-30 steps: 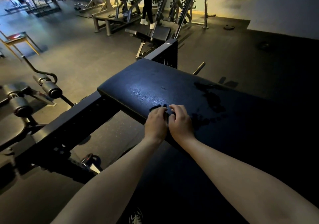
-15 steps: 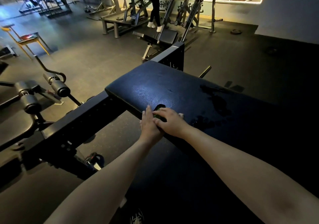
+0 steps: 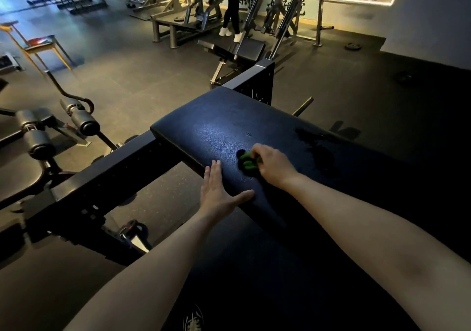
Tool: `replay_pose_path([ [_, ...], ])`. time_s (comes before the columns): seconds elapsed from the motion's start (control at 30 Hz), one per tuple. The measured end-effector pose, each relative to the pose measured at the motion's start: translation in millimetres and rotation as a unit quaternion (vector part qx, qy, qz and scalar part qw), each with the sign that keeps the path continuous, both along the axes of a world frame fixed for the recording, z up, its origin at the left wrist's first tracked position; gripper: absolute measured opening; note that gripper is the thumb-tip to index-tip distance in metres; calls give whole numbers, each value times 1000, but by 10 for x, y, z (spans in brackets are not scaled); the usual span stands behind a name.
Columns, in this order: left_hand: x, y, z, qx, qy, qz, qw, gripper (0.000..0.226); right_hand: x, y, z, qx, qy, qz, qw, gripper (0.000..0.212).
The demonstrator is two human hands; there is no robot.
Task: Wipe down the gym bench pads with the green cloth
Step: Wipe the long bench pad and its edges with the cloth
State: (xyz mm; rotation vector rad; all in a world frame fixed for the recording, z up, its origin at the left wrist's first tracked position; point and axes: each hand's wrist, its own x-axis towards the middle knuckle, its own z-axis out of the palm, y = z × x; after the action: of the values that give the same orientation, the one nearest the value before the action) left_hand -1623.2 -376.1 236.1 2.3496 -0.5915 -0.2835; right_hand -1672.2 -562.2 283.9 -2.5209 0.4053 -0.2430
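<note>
At frame centre, the right hand [image 3: 274,166] grips a bunched green cloth [image 3: 246,162] with curled fingers on the bench pad [image 3: 216,132]; the left hand [image 3: 219,194] rests flat, fingers straight, at its near edge.

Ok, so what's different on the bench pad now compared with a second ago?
The two hands, side by side over the cloth at the near edge, have parted. The right hand now alone grips the bunched green cloth and has carried it further onto the dark padded bench top. The left hand has let go and lies flat, fingers straight, at the edge. The wet patches look unchanged.
</note>
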Motion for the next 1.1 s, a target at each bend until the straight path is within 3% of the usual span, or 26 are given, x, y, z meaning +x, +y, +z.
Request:
replay_pose_path([
  [0.2,-34,-59,10,6,10,6,1000,124,20,-108,12,0,-7,-128,992,31],
  [0.27,-35,-75,14,10,13,8,1000,123,23,112,35,28,-28,-74,997,27],
  [0.33,-14,-76,17,9,15,8,1000,125,15,336,85,43,-24,48,998,24],
  [0.43,11,-55,6,7,11,2,1000,125,34,473,88,-2,20,191,981,33],
  [0.5,-18,-57,21,18,0,11,1000,118,21,360,15,-37,18,214,976,41],
  [0.63,29,-105,106,48,-91,-20,994,120,-42,129,-137,-88,28,144,985,46],
  [0.73,191,-293,237,67,-154,-91,982,106,19,77,-93,-112,61,108,986,49],
  [0.93,516,-553,270,143,-107,-81,981,90,162,-406,-54,-114,84,-24,990,41],
  [1.1,559,-527,224,134,-106,-78,982,90,391,-397,-76,-76,99,-234,964,45],
])
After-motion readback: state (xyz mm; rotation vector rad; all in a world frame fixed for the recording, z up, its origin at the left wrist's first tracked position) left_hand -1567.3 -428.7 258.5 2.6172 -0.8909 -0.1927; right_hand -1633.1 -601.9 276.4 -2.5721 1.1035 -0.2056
